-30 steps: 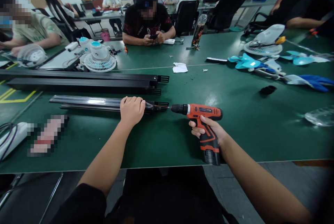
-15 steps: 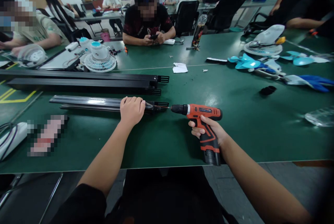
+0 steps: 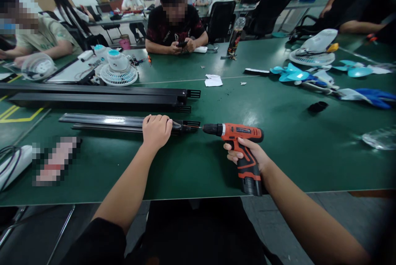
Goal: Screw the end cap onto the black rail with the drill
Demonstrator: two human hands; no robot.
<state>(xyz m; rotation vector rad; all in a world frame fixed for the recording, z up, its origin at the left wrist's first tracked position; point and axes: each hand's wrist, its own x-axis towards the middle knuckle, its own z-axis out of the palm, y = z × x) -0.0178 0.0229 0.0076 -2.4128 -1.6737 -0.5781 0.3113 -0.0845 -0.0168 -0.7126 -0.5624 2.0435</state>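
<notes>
My right hand (image 3: 247, 153) is wrapped round the handle of an orange and black cordless drill (image 3: 243, 132). The drill lies level with its chuck pointing left, and a thin bit reaches into the slotted black end piece (image 3: 190, 125) of a long profile. Whether the bit meets a screw there is too small to tell. My left hand (image 3: 157, 131) is closed over the glossy black profile (image 3: 105, 120) near that end, holding it against the table. Its fingers wrap over the far side, so their tips are hidden.
More black profiles (image 3: 93, 99) lie just beyond. White fan parts (image 3: 119, 69) stand at the back left, with blue fan blades (image 3: 289, 73) and gloves (image 3: 368, 96) to the right. A plastic bottle (image 3: 380, 138) lies at the right edge. Across the table sits a person (image 3: 176, 22) holding a phone.
</notes>
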